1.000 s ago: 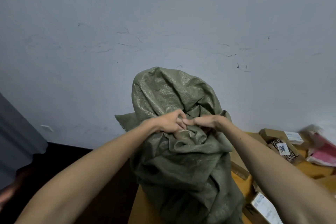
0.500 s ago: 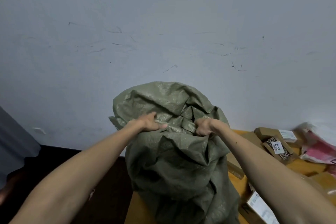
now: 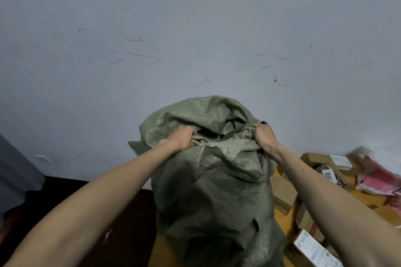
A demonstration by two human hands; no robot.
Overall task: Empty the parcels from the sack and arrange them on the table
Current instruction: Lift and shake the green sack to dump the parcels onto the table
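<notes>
upright sack (image 3: 217,184), mouth up, both hands gripping

The sack (image 3: 217,180) is seen to be coarse woven plastic cloth, crinkled, with a dull sheen. The parcels (image 3: 284,195) are made of matt brown cardboard with white paper labels (image 3: 341,161); one mailer (image 3: 377,178) is glossy pink plastic. The tabletop (image 3: 157,253) is smooth yellowish wood. The wall (image 3: 195,28) is painted matt and scuffed.

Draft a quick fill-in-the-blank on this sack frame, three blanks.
The left hand and right hand each grip the mouth of the ____ sack.
Cardboard parcels lie on the table to the person's ____ of the sack.
One parcel's white label reads ____.
Missing: green; right; 2012.
</notes>
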